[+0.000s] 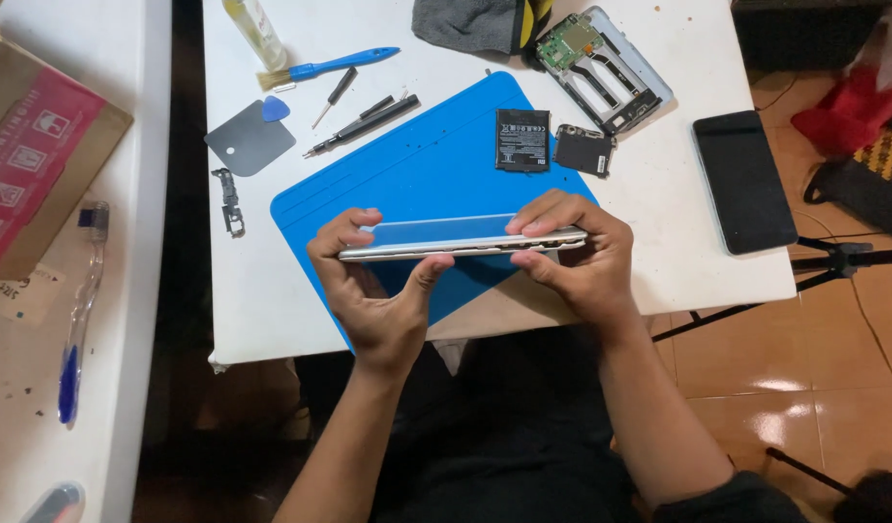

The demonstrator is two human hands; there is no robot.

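Note:
Both my hands hold a silver phone (pixel 456 239) edge-on above the blue work mat (pixel 417 165). My left hand (pixel 373 291) grips its left end, thumb under the edge and fingers over the top. My right hand (pixel 577 257) pinches the right end, fingertips pressing along the seam. The phone lies level, its long side facing me. A black battery (pixel 522 140) and a small dark circuit part (pixel 584 149) rest on the mat's far right corner.
On the white table (pixel 698 261) lie a phone frame with green board (pixel 606 68), a black phone (pixel 743 181), a blue brush (pixel 325 68), screwdrivers (pixel 364 121), a grey card with blue pick (pixel 252 140), a bottle (pixel 255 29) and grey cloth (pixel 470 24). A toothbrush (pixel 78 310) and cardboard box (pixel 34 165) sit left.

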